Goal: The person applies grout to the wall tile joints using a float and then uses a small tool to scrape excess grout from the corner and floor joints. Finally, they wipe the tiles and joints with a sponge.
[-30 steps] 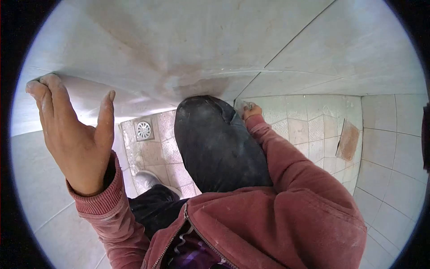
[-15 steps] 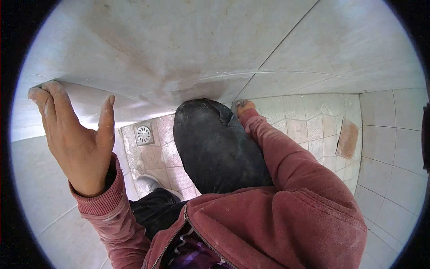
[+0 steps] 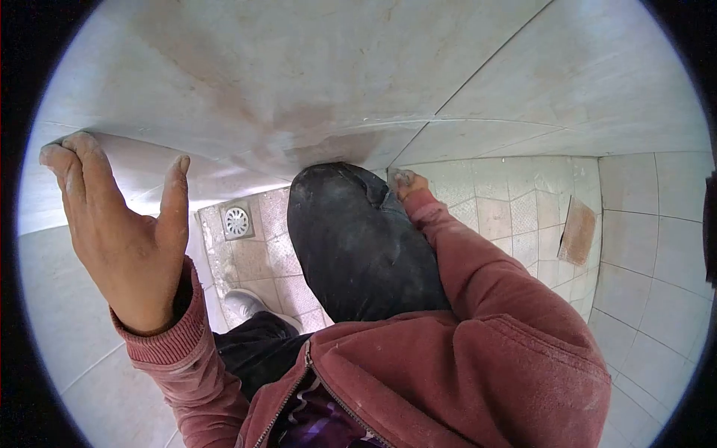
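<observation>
My left hand (image 3: 123,239) is raised at the left, fingers stretched and thumb apart, with its dusty fingertips against the tiled wall (image 3: 314,67) near a horizontal joint. Nothing shows in its grasp. Low down, beside my bent knee (image 3: 358,231), my right hand (image 3: 409,184) is at the foot of the same wall, where it meets the floor. Its fingers are curled and greyish with dust. Whatever they hold, if anything, is too small and too hidden to make out. A damp-looking brownish smear (image 3: 336,147) marks the wall just above the knee.
A round slotted floor drain (image 3: 237,222) lies in the tiled floor (image 3: 493,218), left of my knee. My shoe (image 3: 245,305) stands near it. A brownish rectangular piece (image 3: 579,233) leans near the right-hand wall (image 3: 650,239). Tiled walls close in on both sides.
My left hand appears slightly further left, still against the wall. My right hand has turned a little at the wall's foot, with more of its curled fingers showing.
</observation>
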### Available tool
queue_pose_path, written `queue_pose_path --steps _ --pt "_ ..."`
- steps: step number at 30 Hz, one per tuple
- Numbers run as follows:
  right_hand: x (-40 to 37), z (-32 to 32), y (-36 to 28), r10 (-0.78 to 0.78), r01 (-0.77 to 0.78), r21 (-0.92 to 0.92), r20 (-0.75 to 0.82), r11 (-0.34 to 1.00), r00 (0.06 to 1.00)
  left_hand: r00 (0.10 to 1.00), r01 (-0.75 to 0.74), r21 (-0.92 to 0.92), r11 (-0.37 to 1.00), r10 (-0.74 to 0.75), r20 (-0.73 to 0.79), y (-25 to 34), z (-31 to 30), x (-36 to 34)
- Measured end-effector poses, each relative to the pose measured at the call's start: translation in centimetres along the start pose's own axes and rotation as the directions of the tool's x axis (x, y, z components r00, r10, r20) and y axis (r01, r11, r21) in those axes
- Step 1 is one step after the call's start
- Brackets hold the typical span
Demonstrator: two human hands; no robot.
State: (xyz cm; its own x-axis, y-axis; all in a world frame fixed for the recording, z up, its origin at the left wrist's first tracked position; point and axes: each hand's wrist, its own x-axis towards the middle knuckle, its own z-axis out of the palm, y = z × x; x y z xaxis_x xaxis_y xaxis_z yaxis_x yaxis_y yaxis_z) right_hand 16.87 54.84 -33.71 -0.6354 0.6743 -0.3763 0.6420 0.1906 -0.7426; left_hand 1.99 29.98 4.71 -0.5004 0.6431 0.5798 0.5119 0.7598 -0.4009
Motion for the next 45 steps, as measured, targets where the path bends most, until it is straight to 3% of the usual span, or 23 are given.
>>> queue_pose_path --steps 1,2,4,5,7,8,10,11,13,17,19,20,22,26,27,29,31,38,40,41,43,45 --pt "0.3 0.8 1.9 -0.068 0.073 0.056 -0.088 0.996 0.994 1.000 -0.014 -0.020 1.000 0.014 -0.007 0.0 0.0 0.0" --pt "0.2 0.7 2.2 -0.062 0.066 0.054 -0.077 0.996 0.995 1.000 -0.030 -0.042 0.999 0.030 -0.010 -0.1 -0.1 0.0" --pt "1.1 0.2 2.1 0.084 -0.084 -0.044 -0.001 0.996 0.996 1.000 -0.021 -0.024 0.999 0.021 -0.008 0.1 0.1 -0.1" --pt "1.2 0.1 1.2 0.082 -0.083 -0.039 -0.006 0.996 0.997 1.000 -0.007 -0.007 1.000 0.007 -0.012 0.2 0.1 0.0" --pt "1.2 0.2 -1.0 -0.026 0.015 -0.252 -0.038 0.967 0.999 1.000 -0.003 -0.001 1.000 0.003 -0.013 0.2 -0.1 0.1" --pt "1.0 0.2 -1.0 -0.023 0.012 -0.250 -0.040 0.968 0.999 1.000 0.000 0.004 1.000 0.000 0.002 0.2 -0.2 0.1" --pt "0.6 0.2 -0.9 -0.093 0.093 -0.039 -0.016 0.995 0.995 1.000 -0.006 -0.009 1.000 0.006 -0.010 0.1 -0.1 -0.1" --pt "0.7 0.2 -0.9 -0.099 0.098 -0.041 -0.017 0.994 0.995 1.000 -0.010 -0.019 1.000 0.010 -0.020 0.0 0.0 -0.1" --pt "-0.3 0.1 0.2 0.060 -0.052 0.142 -0.050 0.988 0.997 1.000 0.008 -0.044 0.999 -0.008 0.005 0.2 0.1 0.1" --pt "0.6 0.0 1.2 0.181 -0.180 0.148 0.010 0.972 0.983 1.000 -0.008 -0.003 1.000 0.008 0.008 0.2 -0.1 0.1" --pt "1.0 0.3 2.1 -0.049 0.010 -0.305 -0.120 0.952 0.992 1.000 0.000 -0.011 1.000 0.000 0.000 0.3 0.0 0.1" --pt "0.8 0.1 1.6 -0.052 0.011 -0.304 -0.125 0.953 0.991 1.000 0.012 -0.009 1.000 -0.012 0.001 0.2 0.0 0.1" --pt "0.2 -0.2 0.8 -0.065 0.065 0.048 0.004 0.997 0.998 1.000 0.014 -0.003 1.000 -0.014 -0.002 0.3 -0.1 0.1" --pt "1.8 1.6 6.3 -0.060 0.081 0.276 -0.084 0.958 0.995 1.000 -0.026 0.005 1.000 0.026 -0.007 -0.1 0.1 -0.1" --pt "1.4 0.7 5.5 -0.050 0.053 0.058 -0.051 0.997 0.997 1.000 -0.026 0.005 1.000 0.027 -0.015 -0.1 0.2 -0.1" --pt "1.1 -1.0 3.3 -0.034 0.029 -0.168 -0.030 0.985 0.999 1.000 -0.011 -0.016 1.000 0.010 -0.026 -0.1 0.3 -0.2" --pt "0.8 -1.1 0.2 -0.226 0.199 -0.513 0.009 0.835 0.974 1.000 -0.010 -0.026 1.000 0.009 -0.026 0.0 0.3 -0.1" --pt "2.7 0.0 -2.9 -0.087 0.159 -0.566 0.152 0.809 0.984 1.000 -0.001 -0.016 1.000 0.000 -0.022 -0.1 0.4 -0.2" --pt "5.1 1.8 0.6 -0.127 0.260 -0.636 0.248 0.726 0.960 1.000 0.002 -0.017 1.000 -0.003 -0.030 -0.1 0.3 -0.2" --pt "4.8 1.2 -0.2 -0.130 0.256 -0.637 0.239 0.727 0.962 0.999 0.000 -0.017 1.000 0.000 -0.036 0.0 0.3 -0.1" --pt "3.5 -0.5 -2.7 -0.147 0.385 -0.682 0.382 0.622 0.913 0.999 0.005 -0.030 1.000 -0.006 -0.044 0.1 0.2 0.1" --pt "3.8 -0.9 -2.7 -0.147 0.394 -0.685 0.390 0.613 0.909 0.999 0.010 -0.035 0.999 -0.011 -0.044 0.1 -0.1 -0.2"
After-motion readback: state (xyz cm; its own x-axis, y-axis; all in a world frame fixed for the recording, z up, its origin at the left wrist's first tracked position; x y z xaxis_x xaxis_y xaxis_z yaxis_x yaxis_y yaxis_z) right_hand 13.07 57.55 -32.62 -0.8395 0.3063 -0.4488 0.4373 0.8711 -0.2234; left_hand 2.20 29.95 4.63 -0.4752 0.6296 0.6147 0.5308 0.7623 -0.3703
